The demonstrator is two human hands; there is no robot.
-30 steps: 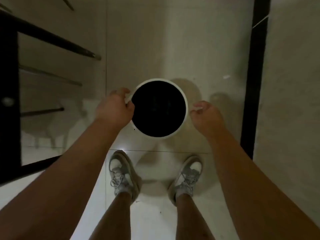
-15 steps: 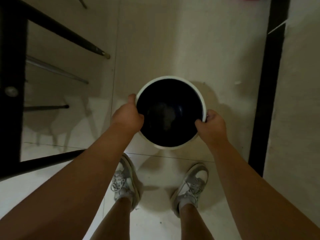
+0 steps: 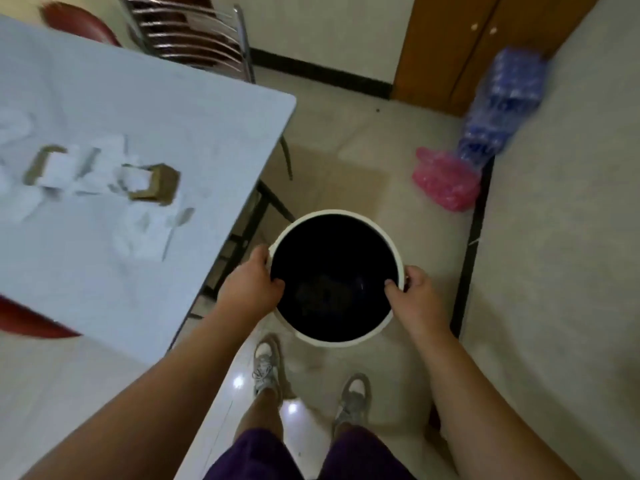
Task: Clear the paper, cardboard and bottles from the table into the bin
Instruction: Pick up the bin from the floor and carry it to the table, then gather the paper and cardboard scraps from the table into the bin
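Observation:
A round white bin (image 3: pixel 349 212) with a black inside hangs above the floor between my hands. My left hand (image 3: pixel 250 285) grips its left rim and my right hand (image 3: pixel 414 294) grips its right rim, thumbs over the edge. On the pale table (image 3: pixel 194 109) at the left lie crumpled white paper (image 3: pixel 145 233) and brown cardboard pieces (image 3: pixel 161 183), blurred by motion. No bottle shows clearly on the table.
Metal chairs with red seats (image 3: pixel 194 36) stand behind the table, another red seat (image 3: pixel 27 323) at its near left. A pink bag (image 3: pixel 446 183) and a blue wrapped pack of bottles (image 3: pixel 498 109) sit on the floor by a wooden door (image 3: pixel 460 46). My feet are below the bin.
Both hands closed on the bin's rim and lifted it. My view has swung up and left, so the table with paper and cardboard is now in sight.

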